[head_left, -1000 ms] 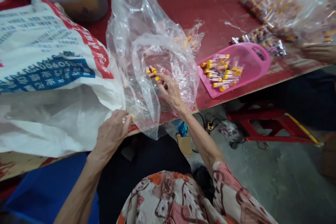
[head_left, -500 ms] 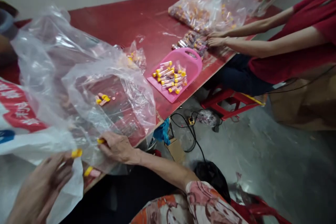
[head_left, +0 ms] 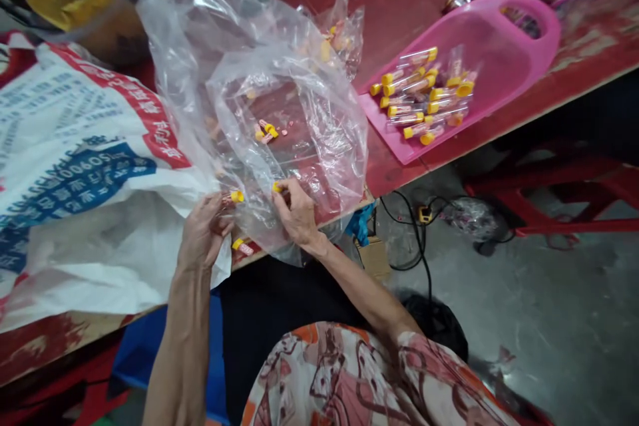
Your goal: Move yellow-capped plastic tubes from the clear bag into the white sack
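My left hand [head_left: 202, 229] is closed around a small clear tube with a yellow cap [head_left: 236, 197], the cap end sticking out towards the right. Just across from it, my right hand [head_left: 298, 216] pinches a small yellow cap [head_left: 276, 187]; whether a tube is attached is hidden by the fingers. Another yellow-capped tube with a pink label [head_left: 243, 247] lies at the table edge below and between the hands. Beyond them a large clear plastic bag [head_left: 334, 140] spreads open over the table, with a few yellow and pink pieces [head_left: 268, 132] at its middle.
A pink scoop tray [head_left: 514, 73] holding several yellow-capped tubes [head_left: 407, 83] stands to the right. At left lie a white printed sack [head_left: 64, 146] and a bucket [head_left: 112, 30] with a yellow cloth. Red stools [head_left: 564, 193] and black cables [head_left: 422, 253] are below the table edge.
The view has swung left and down, so the co-worker's arms have left the picture. My two hands still hold yellow-capped pieces, now nearer the middle of the view.
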A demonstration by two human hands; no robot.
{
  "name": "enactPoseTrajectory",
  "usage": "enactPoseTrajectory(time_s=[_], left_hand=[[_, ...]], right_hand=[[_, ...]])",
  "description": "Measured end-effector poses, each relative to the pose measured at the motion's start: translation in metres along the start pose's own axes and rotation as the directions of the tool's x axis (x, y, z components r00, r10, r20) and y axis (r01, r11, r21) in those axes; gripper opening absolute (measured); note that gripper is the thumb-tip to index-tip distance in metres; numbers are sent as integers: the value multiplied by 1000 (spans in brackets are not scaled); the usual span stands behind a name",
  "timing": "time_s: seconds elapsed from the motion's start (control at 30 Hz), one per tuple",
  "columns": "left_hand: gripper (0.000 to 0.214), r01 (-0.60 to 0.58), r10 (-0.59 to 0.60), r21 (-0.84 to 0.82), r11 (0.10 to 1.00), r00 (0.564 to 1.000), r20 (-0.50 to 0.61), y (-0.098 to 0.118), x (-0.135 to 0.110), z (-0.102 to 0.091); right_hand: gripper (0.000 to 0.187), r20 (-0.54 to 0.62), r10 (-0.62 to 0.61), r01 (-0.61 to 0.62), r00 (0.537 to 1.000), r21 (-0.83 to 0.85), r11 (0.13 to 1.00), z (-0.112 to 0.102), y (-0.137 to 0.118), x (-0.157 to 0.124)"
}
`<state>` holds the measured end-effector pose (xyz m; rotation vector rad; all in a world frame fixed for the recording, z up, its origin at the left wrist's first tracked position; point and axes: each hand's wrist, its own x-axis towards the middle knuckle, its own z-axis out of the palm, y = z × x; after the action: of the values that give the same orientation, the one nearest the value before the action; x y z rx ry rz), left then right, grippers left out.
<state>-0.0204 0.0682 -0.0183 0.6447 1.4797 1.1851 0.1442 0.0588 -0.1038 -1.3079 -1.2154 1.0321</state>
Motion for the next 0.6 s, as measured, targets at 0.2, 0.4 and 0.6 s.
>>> enactPoseTrajectory(time_s=[0.2,0.4,0.6], left_hand=[[39,-110,108,-147,983,994,-23,-14,-11,18],[46,-159,153,-276,948,987,-41,-29,-24,27],[39,-235,211,-286,929,971,-113,-32,-25,5]], right_hand=[[20,-105,12,2,994,127,992,11,-28,-7],[27,-147,-40,67,988,187,980,35,-46,-28],[28,136,-160,147,978,99,984,29,-40,-36]])
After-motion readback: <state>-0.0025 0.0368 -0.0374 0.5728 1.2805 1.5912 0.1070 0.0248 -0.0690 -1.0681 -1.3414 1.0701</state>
